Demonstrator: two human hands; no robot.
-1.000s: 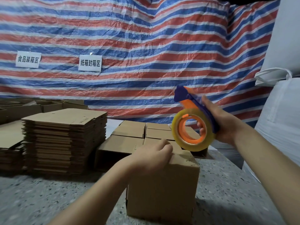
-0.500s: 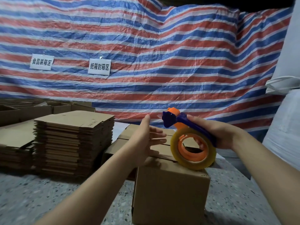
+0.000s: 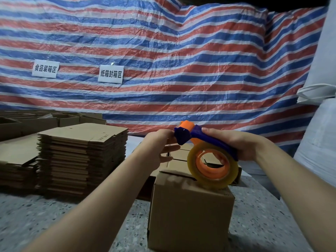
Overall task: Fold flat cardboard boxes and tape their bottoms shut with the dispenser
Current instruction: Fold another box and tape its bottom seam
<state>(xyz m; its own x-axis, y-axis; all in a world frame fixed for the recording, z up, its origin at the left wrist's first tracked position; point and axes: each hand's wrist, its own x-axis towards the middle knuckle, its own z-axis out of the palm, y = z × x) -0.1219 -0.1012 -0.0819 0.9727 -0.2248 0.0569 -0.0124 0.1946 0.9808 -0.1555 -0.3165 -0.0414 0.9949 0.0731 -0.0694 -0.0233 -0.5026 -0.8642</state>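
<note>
Right hand (image 3: 234, 144) gripping tape dispenser (image 3: 209, 153) over box (image 3: 189, 211); left hand (image 3: 160, 148) (fingers relaxed, open) at its nose.

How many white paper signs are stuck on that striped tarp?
2. One sign hangs at the left of the striped tarp; the other sign hangs just right of it, slightly lower. No others show, though the view may miss some.

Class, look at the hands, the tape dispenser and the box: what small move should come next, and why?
Probably draw the tape end down onto the box. The right hand grips the dispenser, its roll at the box's top, the left hand is at its front end, and no tape is visible on the flap seam.
</note>
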